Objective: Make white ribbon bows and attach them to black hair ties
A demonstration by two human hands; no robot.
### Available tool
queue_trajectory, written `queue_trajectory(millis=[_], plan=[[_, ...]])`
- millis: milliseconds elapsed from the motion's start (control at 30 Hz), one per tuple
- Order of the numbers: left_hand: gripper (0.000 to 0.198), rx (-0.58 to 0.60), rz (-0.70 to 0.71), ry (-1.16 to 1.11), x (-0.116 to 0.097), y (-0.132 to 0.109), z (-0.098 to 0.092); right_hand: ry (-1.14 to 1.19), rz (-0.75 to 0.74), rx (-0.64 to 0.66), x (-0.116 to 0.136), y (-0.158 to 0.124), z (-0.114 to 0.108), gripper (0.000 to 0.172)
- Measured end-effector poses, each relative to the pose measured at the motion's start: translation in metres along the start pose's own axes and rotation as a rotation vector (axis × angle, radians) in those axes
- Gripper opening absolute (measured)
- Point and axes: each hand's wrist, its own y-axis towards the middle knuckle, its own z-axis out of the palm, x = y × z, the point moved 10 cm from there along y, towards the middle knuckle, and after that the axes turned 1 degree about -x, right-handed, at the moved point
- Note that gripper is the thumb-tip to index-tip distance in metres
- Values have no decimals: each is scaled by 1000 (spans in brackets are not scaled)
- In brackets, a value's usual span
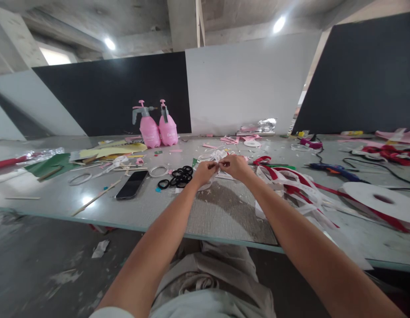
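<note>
My left hand [205, 171] and my right hand [233, 167] meet over the middle of the table, fingers pinched on a white ribbon [210, 182] between them. A loop of it hangs under my left hand; the fingertips hide the rest. Behind my hands lies a heap of white ribbon pieces [214, 155]. A cluster of black hair ties [181, 177] rests left of my left hand. On the right, red and white ribbons [299, 183] lie tangled near my right forearm.
A phone [132, 184] lies at left. Two pink spray bottles [150, 131] stand at the back. At right are a blue glue gun [337, 170] with its cord and a large white ribbon spool [387, 201]. Green paper [49, 165] and thin sticks lie far left.
</note>
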Motion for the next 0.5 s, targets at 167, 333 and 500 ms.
queue_trajectory(millis=[167, 333, 500], plan=[[31, 22, 1, -16, -2, -1, 2, 65, 19, -10, -3, -1, -2, 19], [30, 32, -11, -44, -1, -2, 4, 51, 20, 10, -4, -1, 0, 19], [25, 56, -12, -24, -1, -3, 8, -49, -5, 21, 0, -1, 1, 16]])
